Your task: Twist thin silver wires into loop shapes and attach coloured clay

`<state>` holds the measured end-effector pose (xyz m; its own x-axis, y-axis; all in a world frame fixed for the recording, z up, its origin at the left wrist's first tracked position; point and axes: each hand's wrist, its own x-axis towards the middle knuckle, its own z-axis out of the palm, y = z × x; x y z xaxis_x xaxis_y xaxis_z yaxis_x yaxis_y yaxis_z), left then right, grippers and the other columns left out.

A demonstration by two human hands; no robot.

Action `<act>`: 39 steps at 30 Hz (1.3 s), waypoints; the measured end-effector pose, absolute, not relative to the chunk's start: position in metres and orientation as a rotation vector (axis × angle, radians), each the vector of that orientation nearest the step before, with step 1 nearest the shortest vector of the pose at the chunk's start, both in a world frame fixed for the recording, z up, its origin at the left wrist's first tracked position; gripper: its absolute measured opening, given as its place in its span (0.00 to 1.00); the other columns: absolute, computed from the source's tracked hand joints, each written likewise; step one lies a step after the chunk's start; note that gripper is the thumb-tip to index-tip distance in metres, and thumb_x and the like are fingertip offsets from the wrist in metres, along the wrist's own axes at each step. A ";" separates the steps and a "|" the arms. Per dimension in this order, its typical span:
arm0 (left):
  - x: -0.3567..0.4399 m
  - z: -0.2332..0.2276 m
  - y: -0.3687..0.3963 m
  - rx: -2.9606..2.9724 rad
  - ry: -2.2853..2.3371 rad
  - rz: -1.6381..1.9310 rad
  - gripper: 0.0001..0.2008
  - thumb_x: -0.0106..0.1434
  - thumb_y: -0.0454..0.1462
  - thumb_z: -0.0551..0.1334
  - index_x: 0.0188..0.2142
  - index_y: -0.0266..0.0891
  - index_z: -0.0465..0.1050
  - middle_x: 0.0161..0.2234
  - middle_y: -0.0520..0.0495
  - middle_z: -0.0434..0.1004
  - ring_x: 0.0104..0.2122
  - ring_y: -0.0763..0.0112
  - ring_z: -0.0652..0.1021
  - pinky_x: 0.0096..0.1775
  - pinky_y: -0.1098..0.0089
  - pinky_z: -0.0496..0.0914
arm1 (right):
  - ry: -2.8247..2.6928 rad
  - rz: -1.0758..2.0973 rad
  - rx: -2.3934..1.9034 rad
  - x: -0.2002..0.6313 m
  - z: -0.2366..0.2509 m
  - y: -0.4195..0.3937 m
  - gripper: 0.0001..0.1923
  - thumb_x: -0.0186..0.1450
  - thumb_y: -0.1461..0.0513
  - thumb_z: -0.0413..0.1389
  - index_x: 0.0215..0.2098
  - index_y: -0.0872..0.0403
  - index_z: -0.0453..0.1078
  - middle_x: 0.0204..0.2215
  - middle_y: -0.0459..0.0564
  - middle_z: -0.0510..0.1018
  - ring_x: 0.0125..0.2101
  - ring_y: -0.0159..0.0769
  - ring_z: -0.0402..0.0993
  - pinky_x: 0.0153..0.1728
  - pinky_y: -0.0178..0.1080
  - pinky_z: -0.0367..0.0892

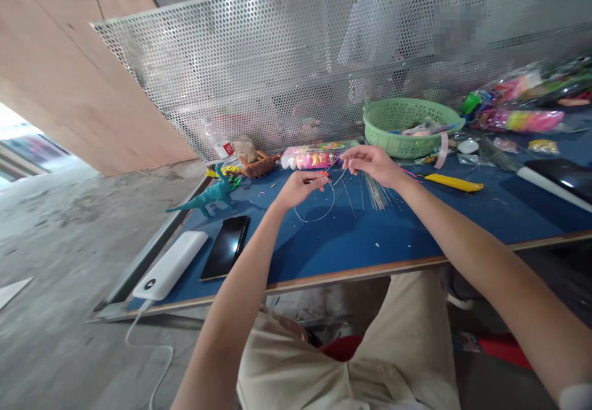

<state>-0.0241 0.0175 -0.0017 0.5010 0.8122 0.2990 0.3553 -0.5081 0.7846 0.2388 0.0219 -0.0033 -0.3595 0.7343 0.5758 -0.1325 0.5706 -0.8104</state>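
Note:
A thin pale wire [319,219] hangs in a loop above the blue tabletop, between my two hands. My left hand [301,187] is closed in a pinch on it, palm down. Opposite and slightly higher, my right hand [370,162] pinches the wire between thumb and fingers near its upper part. A bundle of thin straight wires [377,194] lies on the table just below my right hand. Something small and red-orange shows by my left fingertips; I cannot make out whether it is held.
Behind my hands lie packs of colourful clay [311,157] and a green basket [411,120]. A yellow utility knife [456,182] rests at right. Toy dinosaurs [215,195], a phone [226,246] and a white power bank [171,265] stand left. A perforated metal screen [259,71] borders the back.

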 end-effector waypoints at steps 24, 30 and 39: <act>-0.009 0.000 0.003 2.243 0.873 0.743 0.13 0.65 0.47 0.68 0.38 0.40 0.85 0.36 0.46 0.85 0.33 0.69 0.78 0.38 0.66 0.69 | -1.622 0.938 -0.622 0.227 -0.011 0.026 0.13 0.61 0.51 0.69 0.34 0.52 0.78 0.29 0.47 0.81 0.26 0.32 0.70 0.31 0.39 0.67; -0.018 0.003 0.009 2.247 0.921 0.769 0.15 0.64 0.49 0.67 0.39 0.41 0.85 0.38 0.47 0.85 0.30 0.71 0.75 0.34 0.67 0.66 | -1.618 1.026 -0.583 0.235 -0.010 0.027 0.12 0.62 0.52 0.68 0.35 0.51 0.77 0.32 0.48 0.81 0.29 0.33 0.72 0.34 0.40 0.69; -0.024 0.001 0.021 2.180 0.900 0.782 0.14 0.65 0.46 0.67 0.42 0.41 0.84 0.38 0.46 0.85 0.34 0.69 0.78 0.39 0.67 0.70 | -1.792 1.114 -0.756 0.223 -0.018 0.018 0.16 0.57 0.52 0.72 0.38 0.51 0.80 0.36 0.48 0.83 0.37 0.37 0.79 0.45 0.45 0.75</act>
<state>-0.0243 0.0208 0.0012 0.5874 0.7618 0.2733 0.3773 -0.5565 0.7402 0.2229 0.0177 -0.0179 -0.4369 0.8266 0.3548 0.0480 0.4153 -0.9084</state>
